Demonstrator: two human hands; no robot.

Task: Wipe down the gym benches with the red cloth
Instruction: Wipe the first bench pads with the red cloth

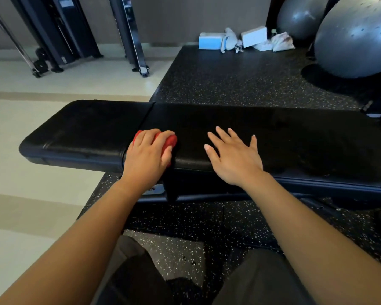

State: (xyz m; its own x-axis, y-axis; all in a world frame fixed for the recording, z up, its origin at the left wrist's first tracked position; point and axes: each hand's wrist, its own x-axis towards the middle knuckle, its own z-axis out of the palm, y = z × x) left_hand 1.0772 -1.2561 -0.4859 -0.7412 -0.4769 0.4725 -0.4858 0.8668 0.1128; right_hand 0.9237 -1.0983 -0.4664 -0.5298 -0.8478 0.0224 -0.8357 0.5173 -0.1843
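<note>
- My left hand [149, 154] grips the bunched red cloth [168, 143] on the black bench [273, 133], at the pad seam.
- My right hand [233, 157] lies open, flat beside it.
- Grey exercise balls [356, 38] sit behind the bench (frame label unreadable).

You won't find any text here that can be read. A small light label [157, 190] on the bench frame, just below the padded tabletop [273, 133] and partly hidden behind your left wrist, carries blue marks, but they are cut off and blurred. At 11 o'clock, a pale plate [64, 2] on the dark machine column [62, 29] shows faint lines of print, too small to make out.
</note>
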